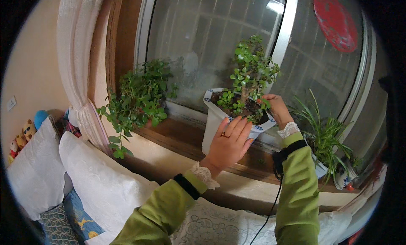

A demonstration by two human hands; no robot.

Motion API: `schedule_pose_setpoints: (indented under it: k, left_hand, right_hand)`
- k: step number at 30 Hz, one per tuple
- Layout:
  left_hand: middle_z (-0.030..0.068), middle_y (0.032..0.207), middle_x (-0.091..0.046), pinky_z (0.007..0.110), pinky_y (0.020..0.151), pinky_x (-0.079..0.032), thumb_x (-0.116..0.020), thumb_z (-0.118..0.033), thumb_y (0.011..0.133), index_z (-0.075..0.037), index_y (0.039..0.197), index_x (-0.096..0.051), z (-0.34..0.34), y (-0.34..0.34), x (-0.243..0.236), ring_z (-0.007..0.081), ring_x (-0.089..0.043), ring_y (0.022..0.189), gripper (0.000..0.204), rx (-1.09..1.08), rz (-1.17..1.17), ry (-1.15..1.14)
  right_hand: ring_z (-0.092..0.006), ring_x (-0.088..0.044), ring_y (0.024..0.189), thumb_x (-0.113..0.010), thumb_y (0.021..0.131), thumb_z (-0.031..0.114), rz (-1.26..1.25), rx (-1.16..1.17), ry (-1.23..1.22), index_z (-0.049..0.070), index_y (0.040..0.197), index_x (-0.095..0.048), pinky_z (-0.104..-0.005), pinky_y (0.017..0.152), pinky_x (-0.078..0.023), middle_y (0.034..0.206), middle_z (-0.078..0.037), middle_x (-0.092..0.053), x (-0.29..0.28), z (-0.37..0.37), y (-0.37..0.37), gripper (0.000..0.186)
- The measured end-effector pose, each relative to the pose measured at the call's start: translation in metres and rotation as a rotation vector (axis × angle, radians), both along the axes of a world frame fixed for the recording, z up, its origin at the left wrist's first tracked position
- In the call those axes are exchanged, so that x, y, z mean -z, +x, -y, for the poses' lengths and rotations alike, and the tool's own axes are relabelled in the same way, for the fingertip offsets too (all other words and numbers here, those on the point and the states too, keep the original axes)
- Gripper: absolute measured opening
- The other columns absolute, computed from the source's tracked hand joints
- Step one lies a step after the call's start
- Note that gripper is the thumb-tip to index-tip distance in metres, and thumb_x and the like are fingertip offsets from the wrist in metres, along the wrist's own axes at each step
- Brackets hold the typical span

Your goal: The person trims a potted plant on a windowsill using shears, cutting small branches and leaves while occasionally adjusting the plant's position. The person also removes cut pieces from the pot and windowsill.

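Observation:
A white flowerpot (211, 131) with blue flower prints on its flared rim stands on the window sill. In its dark soil grows a small-leaved jade-like plant (249, 61) with a thick stem. My left hand (230, 141) lies against the pot's front, fingers stretched out and their tips at the rim. At the pot's right side, my right hand (277, 110) reaches over the rim. Its fingers are drawn together by the lower leaves, and what they hold, if anything, is hidden.
A bushy green plant (146, 93) trails over the sill at left. At right stands a spider plant (323, 139) in a pale pot. Behind is window glass (203, 46). White pillows (99, 169) lie below, and a black cable (270, 211) hangs beside my right sleeve.

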State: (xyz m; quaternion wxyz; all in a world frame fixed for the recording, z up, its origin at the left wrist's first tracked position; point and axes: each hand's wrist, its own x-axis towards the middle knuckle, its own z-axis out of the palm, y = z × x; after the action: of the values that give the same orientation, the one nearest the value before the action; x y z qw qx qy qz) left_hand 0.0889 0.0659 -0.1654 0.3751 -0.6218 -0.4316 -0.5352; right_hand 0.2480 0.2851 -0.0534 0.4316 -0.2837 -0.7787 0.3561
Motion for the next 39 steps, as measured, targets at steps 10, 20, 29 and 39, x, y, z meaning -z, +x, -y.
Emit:
schedule_pose_setpoints:
  k: [10,20,29,39]
  left_hand:
    - [0.0061,0.129,-0.059,0.046,0.115,-0.025,-0.071,-0.03,0.083,-0.009,0.125,-0.06,-0.003,0.0,0.001,0.0231,-0.048,0.128,0.048,-0.003,0.011,0.031]
    - [0.0069,0.129,-0.059,0.047,0.114,-0.027,-0.072,-0.03,0.083,-0.009,0.126,-0.06,-0.001,0.001,-0.001,0.0247,-0.049,0.127,0.049,0.005,0.01,0.026]
    - [0.007,0.13,-0.058,0.046,0.114,-0.026,-0.072,-0.029,0.084,-0.009,0.125,-0.06,0.0,0.0,-0.001,0.0246,-0.048,0.128,0.048,0.012,0.011,0.025]
    - [0.0068,0.13,-0.058,0.046,0.113,-0.027,-0.07,-0.029,0.085,-0.009,0.127,-0.059,0.001,0.0,-0.001,0.024,-0.048,0.128,0.048,0.005,0.01,-0.007]
  right_hand:
    - [-0.0192,-0.068,0.085,-0.056,0.09,-0.002,0.041,0.0,-0.095,-0.002,0.089,-0.066,-0.0263,0.078,-0.053,0.087,-0.011,-0.071,-0.012,0.009,-0.001,0.011]
    - [-0.0177,-0.065,0.073,-0.06,0.087,0.001,-0.014,-0.005,-0.057,-0.004,0.089,-0.074,-0.0296,0.068,-0.05,0.086,-0.011,-0.073,-0.006,-0.004,-0.003,0.015]
    - [-0.0173,-0.068,0.082,-0.065,0.087,-0.002,-0.029,0.003,-0.103,-0.003,0.087,-0.068,-0.026,0.077,-0.054,0.089,-0.011,-0.072,-0.01,0.007,0.0,0.003]
    - [-0.0147,-0.066,0.079,-0.067,0.088,0.003,0.008,-0.02,-0.079,-0.005,0.093,-0.071,-0.0253,0.076,-0.051,0.09,-0.008,-0.073,-0.006,0.012,0.0,0.01]
